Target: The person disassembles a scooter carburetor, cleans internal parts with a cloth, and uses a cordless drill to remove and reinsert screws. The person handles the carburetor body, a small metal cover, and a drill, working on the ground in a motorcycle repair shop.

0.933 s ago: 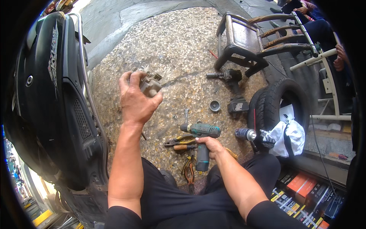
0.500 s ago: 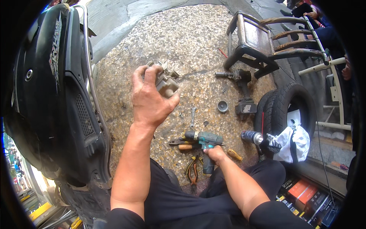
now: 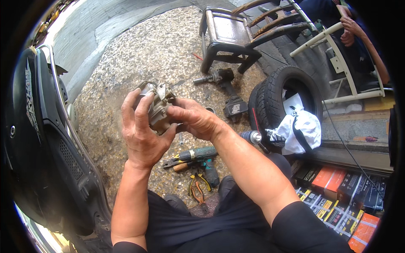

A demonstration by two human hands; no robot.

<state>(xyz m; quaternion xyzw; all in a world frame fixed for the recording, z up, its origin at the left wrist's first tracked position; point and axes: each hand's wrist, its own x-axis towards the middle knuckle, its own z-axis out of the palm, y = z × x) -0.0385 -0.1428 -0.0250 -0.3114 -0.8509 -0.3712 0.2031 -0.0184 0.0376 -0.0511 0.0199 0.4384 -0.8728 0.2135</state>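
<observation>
A grey-brown cast-metal carburetor (image 3: 159,113) is held up over the speckled ground between both hands. My left hand (image 3: 145,137) wraps its left side, fingers curled over the top and thumb below. From the right, my right hand (image 3: 196,119) closes on it, thumb against the near face; some of its fingertips are hidden behind the part. Below the hands a teal cordless drill (image 3: 203,154) lies on the ground. Beside it are pliers with an orange-brown handle (image 3: 181,167) and yellow-black and orange-handled pliers (image 3: 198,192).
A black scooter body (image 3: 46,147) stands along the left. On the right are an impact wrench (image 3: 228,88), a spray can (image 3: 252,136), tyres (image 3: 263,99) with a white bag (image 3: 301,131), a wooden chair (image 3: 230,31) and stacked boxes (image 3: 333,202). Another person's hands (image 3: 350,31) show at upper right.
My right hand has let go of the drill, which now lies on the ground, and has come up to the carburetor. The view has shifted, so the surroundings sit further left.
</observation>
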